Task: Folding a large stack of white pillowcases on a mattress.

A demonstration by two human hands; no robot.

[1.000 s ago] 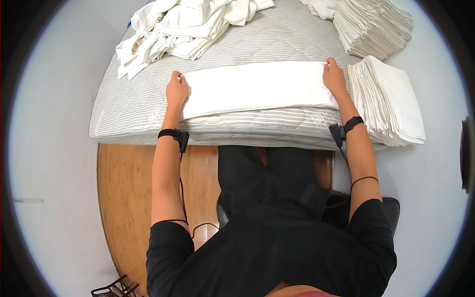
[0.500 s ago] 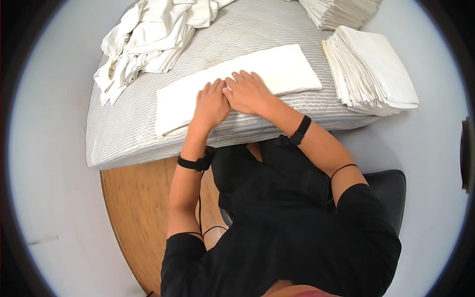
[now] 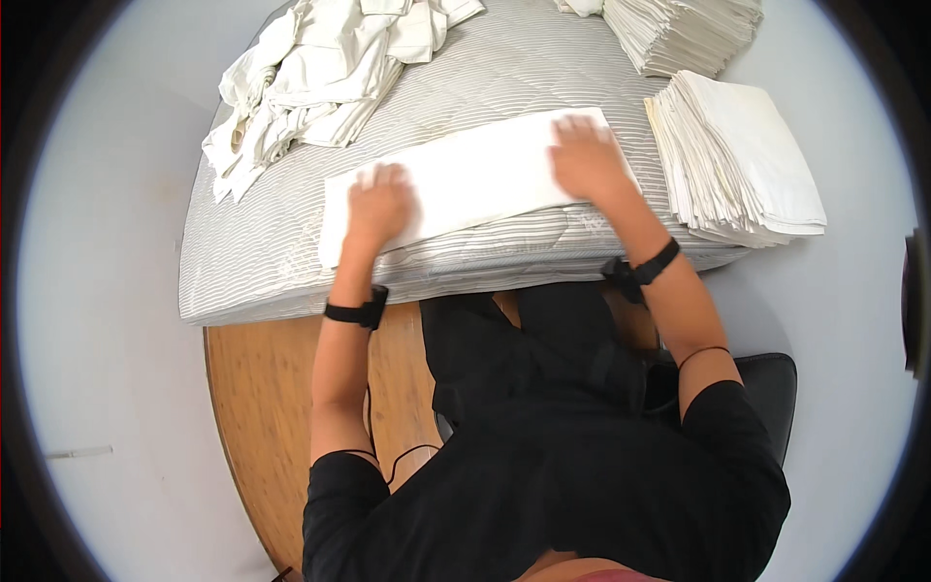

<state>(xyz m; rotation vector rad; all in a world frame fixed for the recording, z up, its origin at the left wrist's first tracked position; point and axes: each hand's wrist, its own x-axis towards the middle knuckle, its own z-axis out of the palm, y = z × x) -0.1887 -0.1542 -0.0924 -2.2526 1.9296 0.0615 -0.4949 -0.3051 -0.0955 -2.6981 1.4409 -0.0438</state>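
A white cloth (image 3: 475, 175), folded into a long flat strip, lies on the striped mattress (image 3: 504, 73) before me. My left hand (image 3: 381, 206) rests palm down on the cloth's left part, its fingers stretched and blurred by motion. Over by the right end, my right hand (image 3: 587, 160) lies flat on the same cloth, fingers extended and also somewhat smeared. Neither hand grasps anything. Both wrists carry a black strap.
Crumpled white cloths (image 3: 320, 78) form a heap at the far left of the mattress. On the right stands a stack of folded white cloths (image 3: 747, 155), with another stack (image 3: 679, 34) behind it. A black chair (image 3: 766, 388) is beside me on the wooden floor (image 3: 262, 417).
My hands, side by side at the cloth's middle before, have moved apart: the left toward the left end, the right toward the right end. The view has shifted slightly.
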